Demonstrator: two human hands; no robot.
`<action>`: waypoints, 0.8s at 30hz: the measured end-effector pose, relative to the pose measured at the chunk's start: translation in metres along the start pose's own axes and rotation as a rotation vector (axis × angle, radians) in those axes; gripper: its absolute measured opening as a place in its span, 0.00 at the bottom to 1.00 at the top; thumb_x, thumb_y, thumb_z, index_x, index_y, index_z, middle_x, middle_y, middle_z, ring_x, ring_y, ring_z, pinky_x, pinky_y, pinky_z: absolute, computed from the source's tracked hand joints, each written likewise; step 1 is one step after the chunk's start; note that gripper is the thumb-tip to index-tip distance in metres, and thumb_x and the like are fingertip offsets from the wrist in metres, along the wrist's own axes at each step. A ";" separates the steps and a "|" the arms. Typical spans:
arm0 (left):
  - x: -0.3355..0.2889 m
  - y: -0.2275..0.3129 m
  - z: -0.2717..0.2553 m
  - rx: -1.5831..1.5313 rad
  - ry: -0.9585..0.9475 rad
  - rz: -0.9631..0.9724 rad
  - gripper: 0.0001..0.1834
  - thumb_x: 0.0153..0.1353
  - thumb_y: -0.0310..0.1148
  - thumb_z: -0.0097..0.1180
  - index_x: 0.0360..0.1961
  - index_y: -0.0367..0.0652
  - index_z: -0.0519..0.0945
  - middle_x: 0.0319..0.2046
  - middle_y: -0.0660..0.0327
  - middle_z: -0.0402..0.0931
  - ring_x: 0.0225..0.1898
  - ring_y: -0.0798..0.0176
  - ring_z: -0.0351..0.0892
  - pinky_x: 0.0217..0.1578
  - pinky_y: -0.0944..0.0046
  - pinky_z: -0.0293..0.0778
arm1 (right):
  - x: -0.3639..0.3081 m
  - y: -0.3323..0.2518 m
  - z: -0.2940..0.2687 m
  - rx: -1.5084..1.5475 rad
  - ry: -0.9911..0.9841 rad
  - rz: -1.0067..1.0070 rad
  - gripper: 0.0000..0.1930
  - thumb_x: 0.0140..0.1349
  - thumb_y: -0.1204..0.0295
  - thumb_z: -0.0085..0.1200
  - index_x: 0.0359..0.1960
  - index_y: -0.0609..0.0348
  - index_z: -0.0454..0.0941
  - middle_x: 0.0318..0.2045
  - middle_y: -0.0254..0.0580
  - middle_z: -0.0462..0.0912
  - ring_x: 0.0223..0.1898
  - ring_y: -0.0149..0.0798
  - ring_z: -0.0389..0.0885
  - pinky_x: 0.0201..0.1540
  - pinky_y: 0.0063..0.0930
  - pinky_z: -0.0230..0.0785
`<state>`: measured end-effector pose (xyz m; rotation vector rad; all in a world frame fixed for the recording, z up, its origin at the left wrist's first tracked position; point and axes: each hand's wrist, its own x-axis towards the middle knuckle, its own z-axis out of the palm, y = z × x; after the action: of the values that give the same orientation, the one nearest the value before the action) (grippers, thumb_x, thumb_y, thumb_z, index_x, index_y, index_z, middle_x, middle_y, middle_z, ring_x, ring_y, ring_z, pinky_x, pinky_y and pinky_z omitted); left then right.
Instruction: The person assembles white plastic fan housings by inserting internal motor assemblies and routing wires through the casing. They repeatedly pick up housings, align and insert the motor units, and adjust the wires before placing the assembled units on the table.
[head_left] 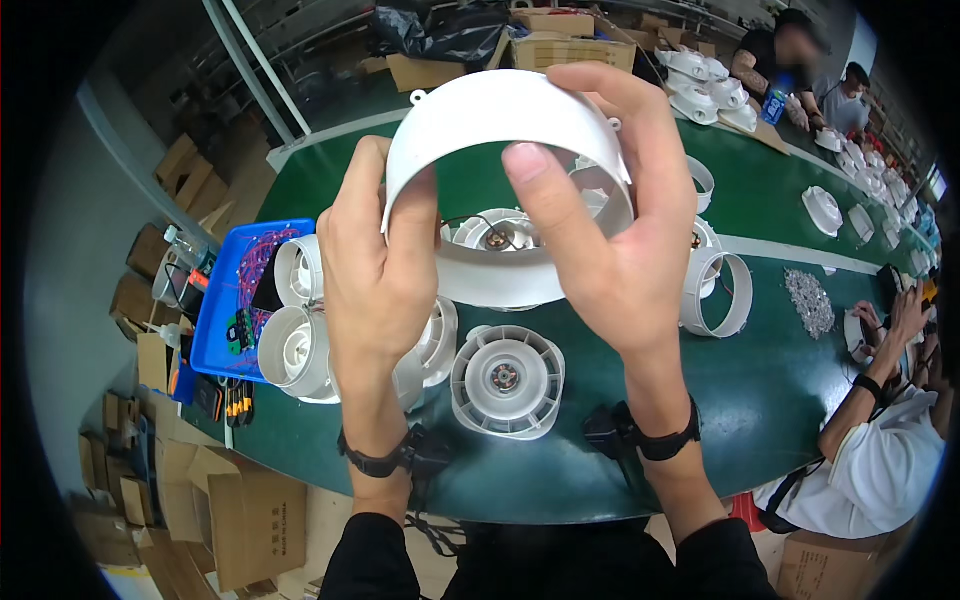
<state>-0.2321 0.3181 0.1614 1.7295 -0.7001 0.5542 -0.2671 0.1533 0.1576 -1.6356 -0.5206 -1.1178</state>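
Both hands hold up a wide white plastic ring with small screw lugs on its rim, above the green table. My left hand grips its left side, with fingers wrapped round the wall. On the right side, my right hand clasps it, thumb inside the opening and fingers over the outside. Through the ring shows part of a white fan housing with a motor and dark wire. Below, between my wrists, a round white fan housing with a motor at its centre lies on the table.
On the left, a blue tray holds red and purple wires, beside several white housings. To the right are another white ring and a pile of small clear parts. A co-worker sits at right; cardboard boxes stand lower left.
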 end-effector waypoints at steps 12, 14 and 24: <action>-0.002 0.005 0.004 0.052 -0.031 0.096 0.23 0.58 0.35 0.65 0.51 0.35 0.74 0.34 0.54 0.81 0.36 0.61 0.83 0.41 0.63 0.77 | 0.001 -0.003 -0.003 0.007 0.047 0.001 0.23 0.68 0.62 0.56 0.59 0.64 0.73 0.45 0.42 0.81 0.45 0.31 0.77 0.51 0.26 0.68; -0.002 0.003 0.007 0.018 -0.080 0.176 0.35 0.56 0.42 0.67 0.60 0.35 0.69 0.47 0.51 0.76 0.48 0.57 0.79 0.51 0.60 0.73 | 0.000 0.000 -0.004 -0.072 0.087 -0.009 0.23 0.69 0.62 0.53 0.60 0.65 0.72 0.46 0.43 0.80 0.47 0.32 0.76 0.53 0.27 0.67; 0.003 -0.008 0.002 -0.160 0.139 0.286 0.32 0.67 0.44 0.58 0.64 0.33 0.66 0.57 0.52 0.70 0.56 0.59 0.69 0.60 0.60 0.65 | -0.008 -0.001 0.023 -0.140 0.005 -0.128 0.27 0.65 0.62 0.55 0.62 0.67 0.70 0.58 0.55 0.73 0.58 0.46 0.73 0.63 0.38 0.63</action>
<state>-0.2243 0.3172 0.1571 1.4371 -0.8749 0.7859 -0.2623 0.1760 0.1510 -1.7397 -0.5613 -1.2770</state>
